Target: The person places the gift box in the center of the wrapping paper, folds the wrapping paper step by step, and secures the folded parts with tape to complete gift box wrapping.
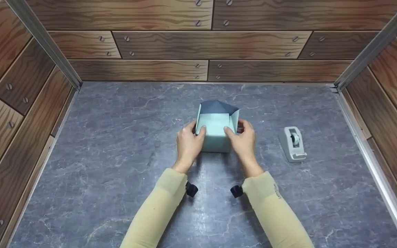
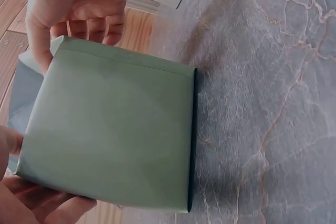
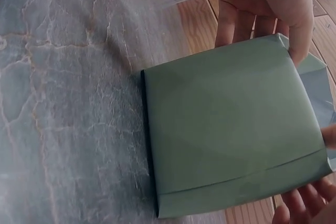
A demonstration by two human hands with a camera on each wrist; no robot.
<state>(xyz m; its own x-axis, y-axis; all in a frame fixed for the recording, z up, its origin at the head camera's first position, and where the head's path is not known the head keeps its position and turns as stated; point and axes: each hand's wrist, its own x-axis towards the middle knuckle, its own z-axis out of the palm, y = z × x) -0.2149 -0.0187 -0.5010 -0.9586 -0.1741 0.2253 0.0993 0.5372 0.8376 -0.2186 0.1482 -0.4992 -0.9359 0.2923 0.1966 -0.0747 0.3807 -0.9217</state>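
Observation:
A pale green paper-covered box (image 1: 215, 143) stands mid-table, with a dark blue-grey pointed flap (image 1: 216, 106) at its far top edge. My left hand (image 1: 189, 142) grips its left side, the thumb over the near top edge and the fingers along the wall. The right hand (image 1: 242, 139) holds the opposite side in the same manner. Both wrist views show the smooth near face of the box (image 2: 110, 124), crossed by a seam close to one edge. Whether its base touches the tabletop I cannot tell for sure.
A light grey tape dispenser (image 1: 293, 144) with a roll in it stands to the right of the box. The dark marbled tabletop (image 1: 122, 165) is enclosed by wood-patterned panels (image 1: 157, 44) at the back and sides, with metal strips (image 1: 374, 162) along the edges.

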